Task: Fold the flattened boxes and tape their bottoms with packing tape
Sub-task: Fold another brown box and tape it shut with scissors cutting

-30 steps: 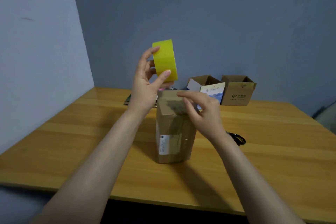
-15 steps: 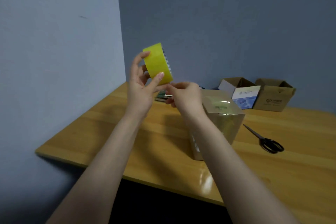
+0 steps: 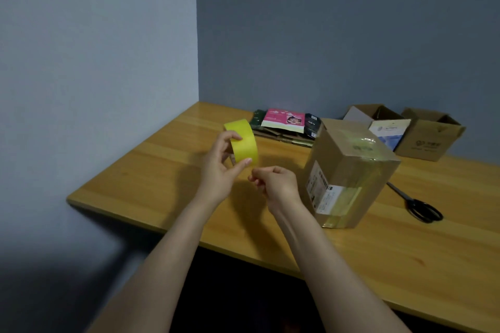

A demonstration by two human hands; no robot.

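Roll lowered; right hand off the box. Left hand (image 3: 220, 173) clamps the tape roll (image 3: 242, 142) over the desk's (image 3: 151, 170) left side, face outward, likely to find the loose end. Right hand (image 3: 277, 184) is curled just below the roll; whether it pinches tape, cannot tell. Box (image 3: 349, 170) stands mid-desk, taped bottom up. Flattened boxes (image 3: 284, 127) wait at the back edge.
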